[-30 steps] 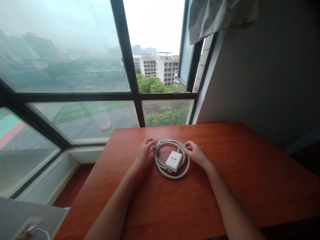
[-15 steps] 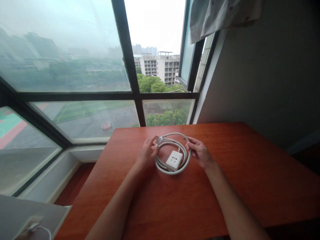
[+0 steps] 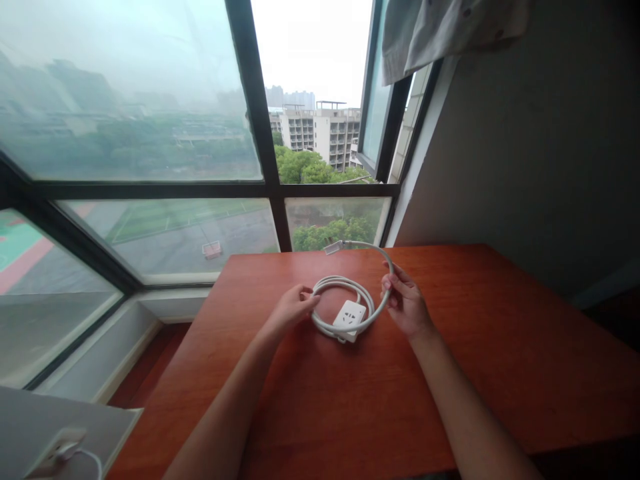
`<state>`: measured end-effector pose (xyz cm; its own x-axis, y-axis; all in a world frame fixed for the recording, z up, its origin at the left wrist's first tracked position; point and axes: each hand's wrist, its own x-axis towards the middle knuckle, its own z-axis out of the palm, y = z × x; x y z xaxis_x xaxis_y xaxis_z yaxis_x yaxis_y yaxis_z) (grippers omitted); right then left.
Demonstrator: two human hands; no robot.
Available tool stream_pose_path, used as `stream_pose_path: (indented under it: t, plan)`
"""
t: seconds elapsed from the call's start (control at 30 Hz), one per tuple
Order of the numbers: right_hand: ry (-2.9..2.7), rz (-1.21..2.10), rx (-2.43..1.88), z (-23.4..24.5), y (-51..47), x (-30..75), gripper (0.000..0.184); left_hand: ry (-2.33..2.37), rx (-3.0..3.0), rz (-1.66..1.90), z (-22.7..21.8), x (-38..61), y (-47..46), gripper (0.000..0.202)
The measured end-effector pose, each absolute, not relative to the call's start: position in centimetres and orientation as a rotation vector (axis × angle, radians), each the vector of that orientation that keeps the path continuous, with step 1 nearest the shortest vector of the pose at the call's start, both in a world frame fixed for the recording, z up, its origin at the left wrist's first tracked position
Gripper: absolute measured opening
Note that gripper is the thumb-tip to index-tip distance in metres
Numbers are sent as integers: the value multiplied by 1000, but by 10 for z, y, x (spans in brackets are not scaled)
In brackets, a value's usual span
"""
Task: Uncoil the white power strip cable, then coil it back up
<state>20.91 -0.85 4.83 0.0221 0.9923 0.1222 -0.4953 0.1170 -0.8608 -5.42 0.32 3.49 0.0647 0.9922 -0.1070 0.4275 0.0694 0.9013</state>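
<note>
A white power strip [image 3: 349,317] lies on the red-brown table [image 3: 380,407], ringed by its coiled white cable [image 3: 334,283]. My right hand [image 3: 406,303] pinches the outer loop of that cable and holds it lifted, so the loop arcs up and left to the plug [image 3: 333,248], which hangs free above the table's far edge. My left hand [image 3: 291,309] rests on the table at the coil's left side, its fingertips closed on the cable there.
Large windows with dark frames [image 3: 260,133] stand just beyond the table. A grey wall [image 3: 540,147] runs along the right. Cloth [image 3: 450,30] hangs at the top right. A white charger with a cord [image 3: 57,453] lies on a grey surface at the lower left.
My right hand has raised the outer cable loop, and the plug end has swung up off the coil toward the window. My left hand let go of the plug and now holds the coil down.
</note>
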Motion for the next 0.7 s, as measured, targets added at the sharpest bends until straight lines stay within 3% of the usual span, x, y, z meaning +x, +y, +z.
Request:
stream_pose_path:
  t: [0.43,0.7]
  plan:
    - [-980,1302,-738,50,-14,208,32,1138,1230,1324,41,-38,3,53]
    - [-1052,1354,-694,51,-18,209,25,913,1059,1461,61,-40,-2,47]
